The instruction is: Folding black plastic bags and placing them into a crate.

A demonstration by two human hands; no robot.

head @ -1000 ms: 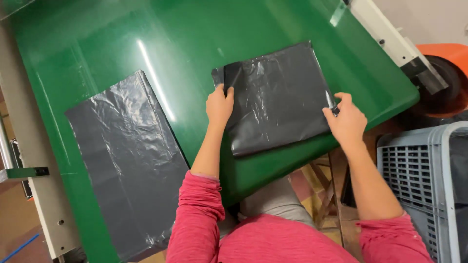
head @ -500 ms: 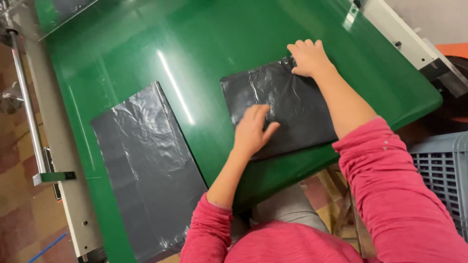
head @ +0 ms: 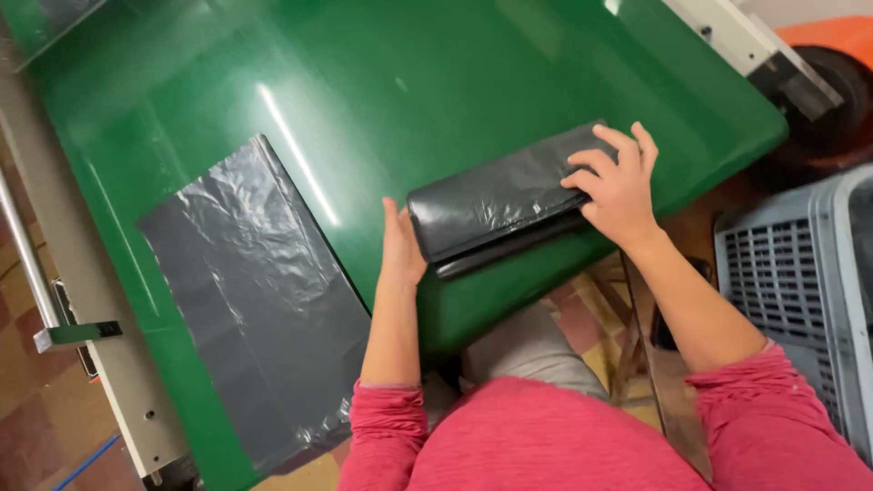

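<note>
A black plastic bag [head: 496, 205], folded into a narrow strip, lies on the green table [head: 382, 82] near its front edge. My right hand [head: 620, 186] presses flat on the strip's right end, fingers spread. My left hand [head: 400, 245] rests edge-on against the strip's left end, fingers straight. A second black bag [head: 250, 291] lies flat and unfolded on the table to the left, apart from both hands.
A grey slatted plastic crate [head: 800, 282] stands at the right beside my arm. A white metal frame [head: 68, 300] runs along the table's left side. An orange and black object [head: 832, 82] sits at the top right. Tiled floor shows below.
The bag near my hands went from a wide sheet to a narrow folded strip. My right hand came back from the far edge onto its right end; my left moved to its left end.
</note>
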